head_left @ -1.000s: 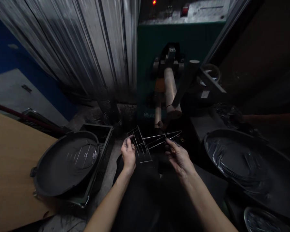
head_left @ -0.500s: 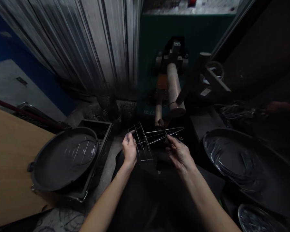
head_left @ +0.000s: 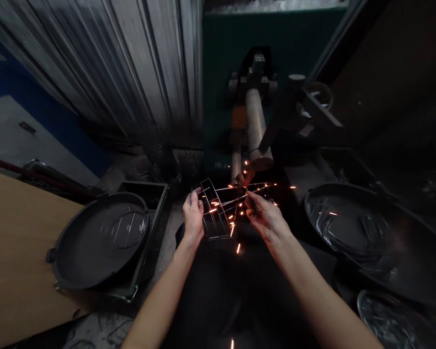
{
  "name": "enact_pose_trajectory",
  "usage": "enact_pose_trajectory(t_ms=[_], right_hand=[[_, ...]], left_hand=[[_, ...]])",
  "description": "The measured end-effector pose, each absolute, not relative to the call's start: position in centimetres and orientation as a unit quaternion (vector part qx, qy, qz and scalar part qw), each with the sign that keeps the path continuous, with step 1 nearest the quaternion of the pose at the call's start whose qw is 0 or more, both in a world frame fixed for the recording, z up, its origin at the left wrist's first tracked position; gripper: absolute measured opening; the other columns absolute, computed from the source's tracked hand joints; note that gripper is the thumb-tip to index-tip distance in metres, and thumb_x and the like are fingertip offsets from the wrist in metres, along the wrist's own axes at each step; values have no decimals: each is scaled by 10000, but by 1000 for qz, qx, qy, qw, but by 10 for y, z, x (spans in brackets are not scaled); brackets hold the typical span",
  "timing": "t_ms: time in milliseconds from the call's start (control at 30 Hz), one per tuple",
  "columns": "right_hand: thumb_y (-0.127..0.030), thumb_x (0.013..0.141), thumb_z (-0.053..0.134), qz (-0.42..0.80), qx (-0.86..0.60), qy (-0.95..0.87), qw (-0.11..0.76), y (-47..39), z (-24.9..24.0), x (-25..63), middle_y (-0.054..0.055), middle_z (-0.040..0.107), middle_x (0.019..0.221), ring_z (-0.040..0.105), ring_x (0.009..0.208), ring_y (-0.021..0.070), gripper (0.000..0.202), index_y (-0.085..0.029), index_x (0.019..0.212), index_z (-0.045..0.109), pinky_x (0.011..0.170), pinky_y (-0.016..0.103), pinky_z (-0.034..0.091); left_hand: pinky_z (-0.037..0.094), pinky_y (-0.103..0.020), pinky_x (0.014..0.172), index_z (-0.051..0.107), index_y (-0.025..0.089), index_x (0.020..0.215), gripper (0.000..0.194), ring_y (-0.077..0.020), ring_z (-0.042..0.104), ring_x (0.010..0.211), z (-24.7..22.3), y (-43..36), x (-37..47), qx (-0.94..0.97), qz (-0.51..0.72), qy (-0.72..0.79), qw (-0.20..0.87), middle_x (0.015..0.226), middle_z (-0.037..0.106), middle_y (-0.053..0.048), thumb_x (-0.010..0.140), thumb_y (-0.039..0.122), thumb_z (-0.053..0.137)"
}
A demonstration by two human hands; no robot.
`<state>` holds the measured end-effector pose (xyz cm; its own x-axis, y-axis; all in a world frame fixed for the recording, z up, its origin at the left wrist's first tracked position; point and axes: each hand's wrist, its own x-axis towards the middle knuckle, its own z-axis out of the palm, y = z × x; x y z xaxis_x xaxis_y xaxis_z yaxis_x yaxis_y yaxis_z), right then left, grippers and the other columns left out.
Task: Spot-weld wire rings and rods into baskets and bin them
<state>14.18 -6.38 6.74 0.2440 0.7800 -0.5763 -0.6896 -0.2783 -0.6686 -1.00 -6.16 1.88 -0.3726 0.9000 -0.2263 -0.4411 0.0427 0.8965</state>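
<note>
My left hand (head_left: pixel 193 215) is closed on the left side of a thin wire frame (head_left: pixel 220 237), thumb on top. My right hand (head_left: pixel 267 217) pinches a wire at the frame's right part, close to the tip of the spot welder (head_left: pixel 257 128). Orange sparks (head_left: pixel 233 229) fly out around the wires and fall in front of me. Where the wires meet the welder's lower tip, the contact is partly hidden by my right fingers and the sparks.
On the left a round black pan (head_left: pixel 94 261) with some wire pieces rests on a dark crate (head_left: pixel 163 194). To the right, another black pan (head_left: pixel 421 271) holds wire pieces, with a smaller bowl (head_left: pixel 385 322) below it. Corrugated metal sheeting (head_left: pixel 145 63) stands behind.
Sparks have burst out at the welder's tip. Both hands and the wire frame have shifted slightly up in the view. The other person's hand at the right has moved to the view's edge.
</note>
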Motion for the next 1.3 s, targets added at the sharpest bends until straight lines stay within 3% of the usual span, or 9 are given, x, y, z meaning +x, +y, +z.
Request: enact_pose_trajectory(t_ms=[467, 633, 733, 867, 967, 1033, 1100, 1200, 1300], right_hand=[[-196, 589, 832, 594, -525, -89, 602, -87, 53, 162, -8, 621, 650, 553, 533, 72, 221, -151, 735, 671, 385, 119, 403], [-348, 564, 844, 543, -558, -234, 583, -107, 62, 156, -13, 580, 576, 478, 454, 71, 304, -146, 717, 676, 365, 158, 349], [-405, 670, 772, 463, -582, -421, 519, -128, 77, 151, 10, 620, 606, 522, 499, 105, 264, -161, 742, 703, 459, 206, 422], [-292, 727, 723, 355, -567, -575, 470, -127, 92, 148, 29, 701, 841, 628, 802, 189, 114, -228, 821, 739, 734, 279, 484], [-246, 691, 743, 377, -587, -571, 433, -103, 86, 152, 21, 701, 844, 617, 847, 189, 94, -227, 783, 733, 733, 260, 468], [-319, 683, 747, 465, -586, -532, 397, -91, 75, 158, 11, 679, 728, 597, 699, 159, 141, -196, 742, 709, 598, 224, 443], [-412, 679, 733, 544, -569, -486, 381, -89, 60, 163, -17, 620, 603, 533, 554, 123, 250, -172, 717, 675, 495, 201, 387], [-463, 701, 690, 554, -557, -479, 392, -106, 36, 166, -22, 611, 597, 540, 570, 126, 295, -170, 696, 659, 517, 202, 402], [-410, 762, 645, 492, -570, -524, 399, -135, 10, 165, 8, 698, 812, 625, 778, 180, 212, -209, 788, 703, 706, 266, 477]], left_hand=[[129, -169, 394, 618, 109, 1041, 318, -41, 187, 409, 23, -45, -12, 207, 679, 487, 509, 483, 245, 103, 842, 344, 538], [157, -172, 405, 638, 126, 994, 284, -42, 222, 428, 28, -46, -10, 212, 681, 501, 491, 522, 301, 77, 858, 347, 523], [167, -174, 414, 632, 143, 1011, 288, -52, 232, 443, 21, -56, -11, 244, 681, 496, 481, 541, 290, 70, 876, 362, 501], [223, -184, 438, 619, 187, 1004, 310, -73, 284, 452, -5, -97, -9, 345, 640, 525, 442, 549, 325, 57, 900, 430, 459], [353, -223, 541, 647, 188, 888, 279, -103, 407, 504, -29, -134, -9, 485, 565, 513, 427, 574, 455, 15, 877, 426, 501], [427, -298, 705, 666, 189, 819, 247, -152, 521, 626, -41, -150, -13, 589, 506, 461, 430, 651, 563, -37, 818, 422, 584], [405, -386, 882, 679, 194, 822, 273, -215, 582, 823, -48, -157, -21, 646, 474, 423, 424, 801, 635, -84, 752, 456, 651], [372, -402, 973, 657, 190, 966, 398, -238, 566, 1030, -50, -148, -36, 528, 535, 507, 423, 1022, 636, -113, 786, 539, 594], [444, -344, 894, 631, 132, 1014, 478, -207, 621, 957, -40, -125, -43, 290, 550, 559, 548, 994, 658, -137, 873, 556, 464]])
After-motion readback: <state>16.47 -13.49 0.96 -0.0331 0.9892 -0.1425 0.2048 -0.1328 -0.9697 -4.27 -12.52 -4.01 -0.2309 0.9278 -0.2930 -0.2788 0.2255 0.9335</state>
